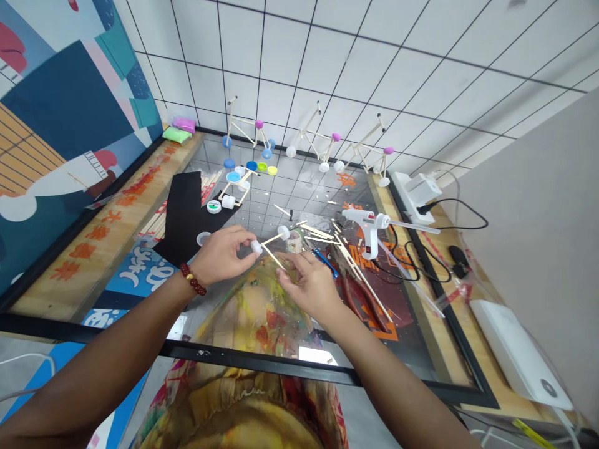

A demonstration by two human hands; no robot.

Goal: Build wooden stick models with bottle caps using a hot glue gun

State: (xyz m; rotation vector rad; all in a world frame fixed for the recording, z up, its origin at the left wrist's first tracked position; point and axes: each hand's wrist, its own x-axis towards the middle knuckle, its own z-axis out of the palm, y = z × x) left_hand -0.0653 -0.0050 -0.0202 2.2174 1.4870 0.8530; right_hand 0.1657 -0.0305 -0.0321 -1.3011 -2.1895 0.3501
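Piece in hand is two thin pale sticks forming a V that opens right, with a small white cap point(256, 247) at the point, pinched in the left hand point(227, 252) (can't tell if it's fixed to the joint or just pressed there). Upper stick point(272, 239) angles slightly up and right, with a round white disc point(283, 232) at its far end. Lower stick point(273, 256) is bare along its visible length, slanting down-right into the right hand's point(311, 280) fingertips.

Brt light, refl. on tabletop point(306, 187), edges warped.
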